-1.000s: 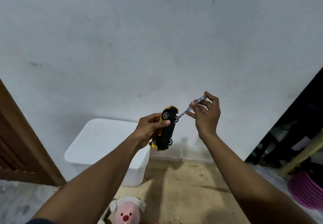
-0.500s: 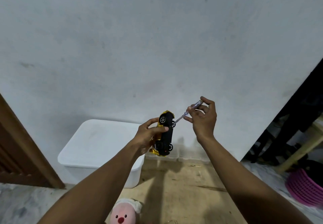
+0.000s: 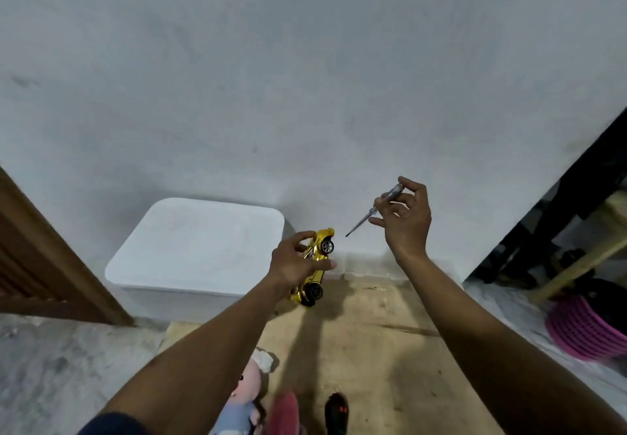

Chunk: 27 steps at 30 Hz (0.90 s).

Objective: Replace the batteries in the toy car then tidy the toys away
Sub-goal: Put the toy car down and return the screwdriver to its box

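My right hand [image 3: 403, 222], pinching the screwdriver [image 3: 373, 211], has lifted its tip off the car [image 3: 315, 263] my left hand [image 3: 295, 263] grips, now rolled yellow-side toward me, so the screw seems done.

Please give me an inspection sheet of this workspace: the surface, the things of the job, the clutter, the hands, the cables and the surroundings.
Surface: tan floor mat between grey marbled floor areas.
Job's things: yellow toy car held in the air; screwdriver with its tip apart from the car; closed white lidded bin against the wall.
Clutter: pink plush toy, a red item and a black item at the bottom edge, unclear.
Hands: left hand grips the car; right hand pinches the screwdriver.
Cables: nothing seen.
Surroundings: white wall, wooden door, pink basket.
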{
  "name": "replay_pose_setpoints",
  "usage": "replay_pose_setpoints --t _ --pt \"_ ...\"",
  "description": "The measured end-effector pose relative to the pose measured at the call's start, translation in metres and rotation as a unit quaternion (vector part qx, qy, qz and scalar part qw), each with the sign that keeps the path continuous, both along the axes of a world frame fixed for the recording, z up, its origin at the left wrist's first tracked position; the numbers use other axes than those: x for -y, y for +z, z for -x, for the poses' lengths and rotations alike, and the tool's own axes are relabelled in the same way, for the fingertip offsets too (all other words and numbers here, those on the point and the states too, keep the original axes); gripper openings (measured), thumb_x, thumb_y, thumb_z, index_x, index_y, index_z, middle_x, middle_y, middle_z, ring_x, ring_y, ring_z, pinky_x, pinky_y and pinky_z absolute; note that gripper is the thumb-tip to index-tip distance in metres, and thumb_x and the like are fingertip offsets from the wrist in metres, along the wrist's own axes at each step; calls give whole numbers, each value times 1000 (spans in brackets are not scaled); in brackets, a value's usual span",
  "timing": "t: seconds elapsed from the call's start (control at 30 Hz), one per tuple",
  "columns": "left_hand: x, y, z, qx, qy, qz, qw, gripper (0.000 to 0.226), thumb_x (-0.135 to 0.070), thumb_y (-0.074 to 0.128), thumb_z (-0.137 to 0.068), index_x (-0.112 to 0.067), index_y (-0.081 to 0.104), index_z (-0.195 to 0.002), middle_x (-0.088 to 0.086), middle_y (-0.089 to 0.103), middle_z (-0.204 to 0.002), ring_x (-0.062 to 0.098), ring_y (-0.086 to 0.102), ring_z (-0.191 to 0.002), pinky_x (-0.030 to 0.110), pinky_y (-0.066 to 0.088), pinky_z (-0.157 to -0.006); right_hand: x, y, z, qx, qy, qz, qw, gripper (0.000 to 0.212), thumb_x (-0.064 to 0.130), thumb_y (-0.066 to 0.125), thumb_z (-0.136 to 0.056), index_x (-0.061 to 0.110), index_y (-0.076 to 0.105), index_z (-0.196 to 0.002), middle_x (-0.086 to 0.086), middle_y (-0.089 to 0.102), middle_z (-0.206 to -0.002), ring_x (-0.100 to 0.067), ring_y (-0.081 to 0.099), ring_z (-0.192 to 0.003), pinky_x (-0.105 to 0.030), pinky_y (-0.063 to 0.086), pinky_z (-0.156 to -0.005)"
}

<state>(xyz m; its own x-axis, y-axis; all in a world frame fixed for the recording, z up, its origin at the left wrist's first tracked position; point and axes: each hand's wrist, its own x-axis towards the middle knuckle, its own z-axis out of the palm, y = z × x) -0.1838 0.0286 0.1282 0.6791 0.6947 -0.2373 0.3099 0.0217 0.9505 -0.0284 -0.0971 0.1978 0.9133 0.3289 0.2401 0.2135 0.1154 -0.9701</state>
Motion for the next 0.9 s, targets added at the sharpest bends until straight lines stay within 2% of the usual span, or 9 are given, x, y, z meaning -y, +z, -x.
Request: replay_pose_setpoints --t 0.13,0.2,0.3,0.33,0.47,0.53,0.67,0.77,0.9 --pt "12 -26 -1 -42 -16 -29 999 77 -31 97 -55 -35 62 -124 -4 65 -115 13 64 -99 32 54 -89 12 -29 -8 -9 -6 33 999 46 -2 70 -86 22 53 -120 -17 63 -94 -20 70 -75 -52 62 -66" --pt "18 -39 -3 -59 -20 -34 998 76 -26 95 -60 -30 60 -128 -5 62 -116 12 60 -97 22 50 -80 17 -45 -13 -16 -6 47 999 46 -2 70 -86 23 53 -121 -18 63 -96 -22 70 -77 -52 62 -66" --pt "30 -60 -6 -96 -9 -61 993 76 -23 95 -62 -25 60 -129 -7 62 -111 9 58 -92 5 37 -57 25 -70 -17 -27 -4 64 998 46 -2 71 -86 24 54 -120 -18 63 -96 -25 71 -80 -51 62 -66" --pt "34 -67 -8 -111 -2 -65 992 76 -27 95 -61 -27 59 -128 -9 62 -111 8 58 -93 3 36 -56 27 -79 -20 -28 -5 70 997 46 -2 71 -86 25 54 -119 -16 64 -94 -24 71 -78 -51 62 -66" --pt "47 -98 -7 -213 22 -127 968 84 -54 90 -56 -35 55 -131 -6 64 -120 17 61 -107 23 43 -78 36 -112 -27 -16 1 97 995 45 -2 70 -87 20 53 -123 -17 63 -94 -29 71 -78 -52 62 -63" --pt "51 -110 -8 -259 20 -160 952 85 -57 87 -59 -36 51 -134 -3 62 -123 23 60 -114 26 44 -78 38 -125 -31 4 8 115 993 47 -3 71 -87 17 52 -126 -14 64 -91 -31 72 -79 -52 62 -61" --pt "54 -126 -10 -325 6 -199 925 70 -62 82 -64 -37 61 -126 -1 65 -121 22 65 -108 29 52 -82 37 -141 -37 24 16 146 989 49 -5 71 -86 12 51 -127 -5 64 -85 -25 73 -77 -46 62 -57" --pt "55 -131 -13 -354 -5 -216 910 63 -60 80 -69 -31 65 -123 0 70 -115 22 67 -105 29 54 -83 34 -148 -40 36 26 163 986 51 -4 72 -85 11 50 -128 -11 66 -89 -22 73 -77 -43 63 -56" --pt "56 -132 -14 -368 -9 -234 900 65 -62 80 -69 -33 64 -125 0 68 -117 23 67 -106 31 52 -83 31 -155 -40 34 34 166 985 50 -3 73 -85 14 51 -128 -12 66 -90 -24 73 -78 -45 62 -56"
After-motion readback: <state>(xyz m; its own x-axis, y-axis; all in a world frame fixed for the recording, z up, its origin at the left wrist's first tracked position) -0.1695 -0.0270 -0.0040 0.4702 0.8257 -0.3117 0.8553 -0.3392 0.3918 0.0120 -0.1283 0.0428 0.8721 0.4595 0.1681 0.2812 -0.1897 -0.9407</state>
